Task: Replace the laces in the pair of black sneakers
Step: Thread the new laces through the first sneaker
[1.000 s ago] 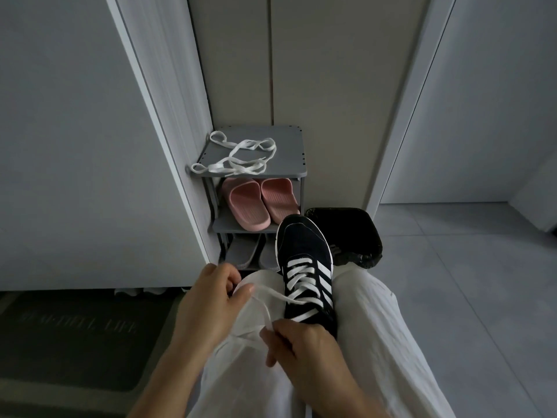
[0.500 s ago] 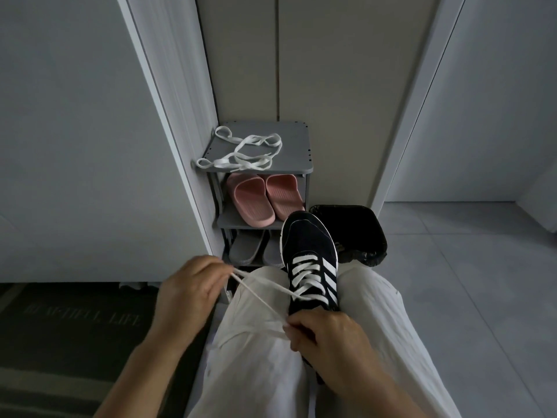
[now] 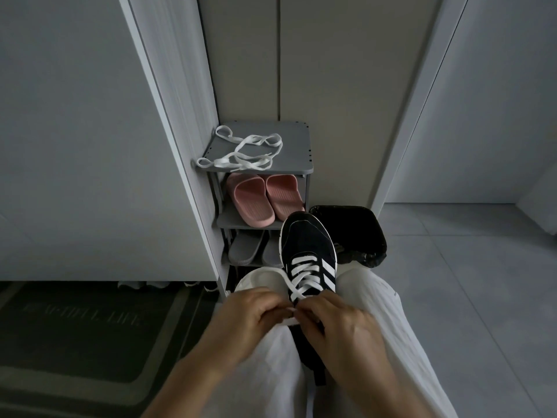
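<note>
**Lacing a black sneaker on the lap**

Low in the centre of the frame we see a black sneaker [image 3: 307, 245] with white stripes. It rests on a lap in white trousers [image 3: 376, 312], toe pointing up the frame. The left hand [image 3: 250, 315] and right hand [image 3: 340, 321], slightly blurred, meet just below its eyelets with fingers curled, each pinching the white lace [image 3: 304, 274]. Above, loose white laces [image 3: 244, 152] lie on top of a grey shoe rack [image 3: 297, 146] holding pink slippers [image 3: 265, 197].
</note>
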